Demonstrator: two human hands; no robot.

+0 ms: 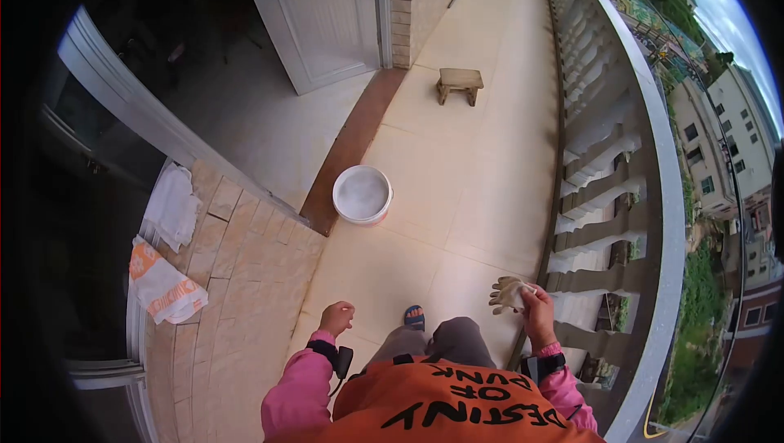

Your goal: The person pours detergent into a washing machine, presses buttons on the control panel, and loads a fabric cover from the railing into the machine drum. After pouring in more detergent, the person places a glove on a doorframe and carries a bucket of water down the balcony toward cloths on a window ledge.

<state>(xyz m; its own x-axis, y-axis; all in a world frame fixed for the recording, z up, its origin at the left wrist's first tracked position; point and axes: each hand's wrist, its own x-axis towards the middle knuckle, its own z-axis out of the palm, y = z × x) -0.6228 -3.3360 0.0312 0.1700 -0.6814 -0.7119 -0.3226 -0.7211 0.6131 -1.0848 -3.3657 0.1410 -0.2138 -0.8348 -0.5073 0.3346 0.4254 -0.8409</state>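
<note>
Two bare hands show at the near side of the scene, well apart; the right hand point(537, 312) pinches a pale glove point(508, 294) with darker fingertips near its cuff, thumb against fingers, beside the balustrade point(600, 169) (whether it is one glove or two laid together, I cannot tell); the glove's fingers spread to the left, toward the middle of the walkway, clear of the railing. The left hand point(336, 318) is loosely curled, roughly half closed, with nothing visible in it; its palm is hidden, so I cannot tell how far the fingers fold.

To hold the glove well, the grip should stay at the cuff, firm but not crushing, so that the opening can be found and the fingers hang untwisted; the soft fabric will probably flop and fold, so the free hand would help most by steadying the opposite edge; keeping both over the floor point(465, 165), rather than out past the balusters, guards against a drop over the side. The white bucket point(371, 220) stands farther off, left of centre by the door sill point(343, 157); a small wooden stool point(460, 82) stands beyond it.
</note>
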